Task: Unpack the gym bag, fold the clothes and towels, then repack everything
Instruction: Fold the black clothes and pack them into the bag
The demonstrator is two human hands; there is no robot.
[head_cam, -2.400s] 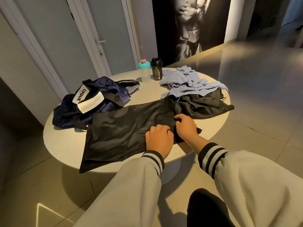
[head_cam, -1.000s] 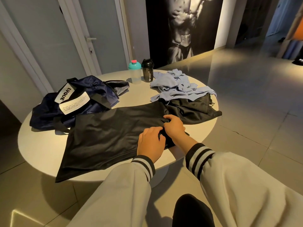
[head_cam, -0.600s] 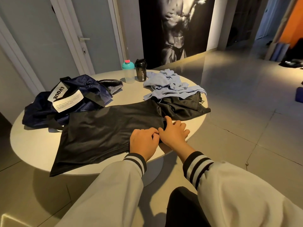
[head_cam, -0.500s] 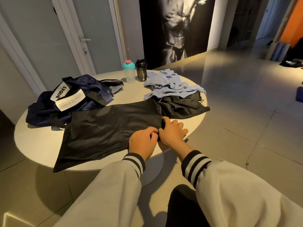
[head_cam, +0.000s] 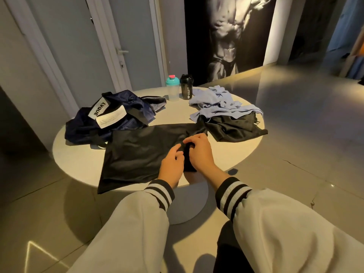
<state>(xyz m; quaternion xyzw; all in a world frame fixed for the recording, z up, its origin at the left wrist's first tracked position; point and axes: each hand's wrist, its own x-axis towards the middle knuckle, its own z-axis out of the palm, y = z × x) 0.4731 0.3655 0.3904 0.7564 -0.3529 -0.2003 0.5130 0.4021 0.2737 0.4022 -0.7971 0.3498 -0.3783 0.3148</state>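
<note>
— Item under handling?
— A black garment (head_cam: 137, 154), thin and smooth with a faint sheen. It is spread flat over the near half of a round, matte, pale table (head_cam: 78, 152). Its near-left corner hangs past the rim.

— Hands?
— Both are at the garment's near-right edge, close together. The left hand (head_cam: 171, 164) has curled fingers pinching a raised ridge of the fabric. The right hand (head_cam: 200, 152) curls over the same bunched ridge from the other side and grips it. The cuffs (head_cam: 160, 191) are ribbed, striped black and white, on soft light sleeves.

— Adjacent textiles?
— A second black garment (head_cam: 236, 128) of the same slick cloth lies creased at the right rim, touching the first. Over its far edge lies a pale blue cloth (head_cam: 216, 103), soft, matte and crumpled in a heap.

— The bag?
— The gym bag (head_cam: 118, 115) is navy, glossy and slumped at the far left of the table. It has black straps and a white label (head_cam: 98, 110) reading LVQUE. It touches the first garment's far-left corner.

— Hard goods?
— Two cylindrical shakers stand upright at the far rim, just beside each other. One is a clear shaker (head_cam: 172, 91) with a teal lid, the other a black shaker (head_cam: 186, 88).
</note>
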